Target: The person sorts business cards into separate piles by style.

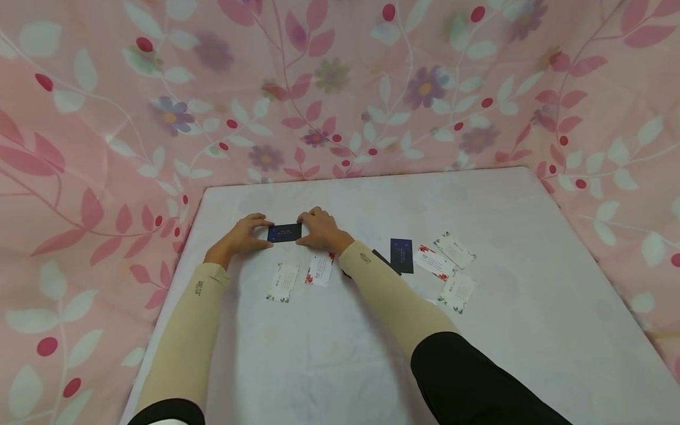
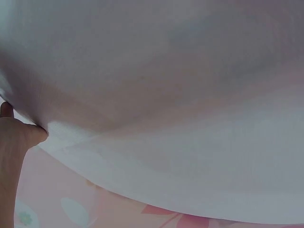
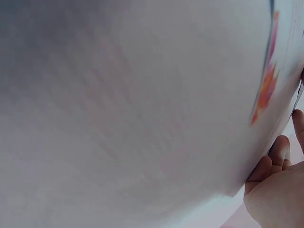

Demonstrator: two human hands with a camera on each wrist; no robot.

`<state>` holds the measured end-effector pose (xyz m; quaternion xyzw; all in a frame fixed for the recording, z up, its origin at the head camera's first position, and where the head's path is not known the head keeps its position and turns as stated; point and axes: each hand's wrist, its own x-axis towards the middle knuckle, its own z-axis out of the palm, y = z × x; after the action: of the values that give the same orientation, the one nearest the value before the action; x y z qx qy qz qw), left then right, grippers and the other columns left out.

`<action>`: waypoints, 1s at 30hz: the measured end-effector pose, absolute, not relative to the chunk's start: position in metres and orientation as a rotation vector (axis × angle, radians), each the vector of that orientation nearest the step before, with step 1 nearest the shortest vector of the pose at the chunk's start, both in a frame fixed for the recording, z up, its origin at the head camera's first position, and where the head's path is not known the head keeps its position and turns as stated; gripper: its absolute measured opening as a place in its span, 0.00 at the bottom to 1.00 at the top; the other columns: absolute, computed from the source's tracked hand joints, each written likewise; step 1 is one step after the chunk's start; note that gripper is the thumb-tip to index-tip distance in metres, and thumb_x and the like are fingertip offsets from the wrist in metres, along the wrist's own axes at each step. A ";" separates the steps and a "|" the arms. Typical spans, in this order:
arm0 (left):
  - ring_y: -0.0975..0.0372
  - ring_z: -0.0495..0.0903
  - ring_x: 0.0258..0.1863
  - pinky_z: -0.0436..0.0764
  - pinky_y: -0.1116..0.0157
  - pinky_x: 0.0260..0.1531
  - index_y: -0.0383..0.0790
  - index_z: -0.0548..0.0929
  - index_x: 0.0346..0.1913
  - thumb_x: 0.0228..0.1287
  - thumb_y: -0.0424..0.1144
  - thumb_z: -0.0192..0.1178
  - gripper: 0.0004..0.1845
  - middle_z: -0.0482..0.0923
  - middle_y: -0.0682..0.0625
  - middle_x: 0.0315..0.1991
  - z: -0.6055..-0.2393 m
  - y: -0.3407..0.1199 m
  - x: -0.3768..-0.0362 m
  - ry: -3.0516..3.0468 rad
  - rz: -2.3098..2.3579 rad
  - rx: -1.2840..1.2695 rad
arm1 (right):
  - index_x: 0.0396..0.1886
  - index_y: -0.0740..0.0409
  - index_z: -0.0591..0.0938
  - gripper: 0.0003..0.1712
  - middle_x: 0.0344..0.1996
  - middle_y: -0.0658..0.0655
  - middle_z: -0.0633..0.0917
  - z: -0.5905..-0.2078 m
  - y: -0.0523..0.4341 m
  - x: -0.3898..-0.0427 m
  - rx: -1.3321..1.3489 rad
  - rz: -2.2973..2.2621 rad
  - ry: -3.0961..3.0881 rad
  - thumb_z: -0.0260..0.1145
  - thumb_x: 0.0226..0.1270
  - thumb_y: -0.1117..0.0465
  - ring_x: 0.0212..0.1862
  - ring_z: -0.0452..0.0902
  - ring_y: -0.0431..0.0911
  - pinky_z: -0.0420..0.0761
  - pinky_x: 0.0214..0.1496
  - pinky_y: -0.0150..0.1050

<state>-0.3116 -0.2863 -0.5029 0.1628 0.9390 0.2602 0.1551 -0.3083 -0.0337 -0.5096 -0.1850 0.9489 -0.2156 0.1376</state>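
Note:
A dark blue card [image 1: 284,232] lies on the white table [image 1: 372,342] in the head view. My left hand [image 1: 245,234] pinches its left end and my right hand [image 1: 319,229] pinches its right end. Just in front of the hands lie a white card with green corners [image 1: 283,282] and a white card with red flowers [image 1: 320,269]. The left wrist view shows mostly white tabletop and part of my left hand [image 2: 14,142]. In the right wrist view, curled fingers [image 3: 278,156] sit next to a card edge with an orange-red print [image 3: 266,90].
To the right lie another dark blue card [image 1: 402,255], a black card [image 1: 385,261] partly under my right sleeve, and three white flowered cards [image 1: 454,271]. Pink floral cloth [image 1: 340,88] hangs around the table on the back and both sides.

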 end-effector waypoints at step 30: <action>0.36 0.50 0.75 0.48 0.36 0.71 0.42 0.62 0.75 0.57 0.44 0.73 0.45 0.54 0.33 0.75 -0.505 -0.287 -0.314 2.679 0.712 0.459 | 0.70 0.42 0.69 0.45 0.67 0.55 0.66 -0.510 -0.031 -0.312 -0.509 -0.618 2.714 0.71 0.55 0.33 0.65 0.65 0.49 0.66 0.70 0.47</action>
<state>-0.3139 -0.2874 -0.5054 0.1610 0.9405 0.2498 0.1650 -0.3115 -0.0307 -0.5095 -0.1778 0.9475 -0.2157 0.1552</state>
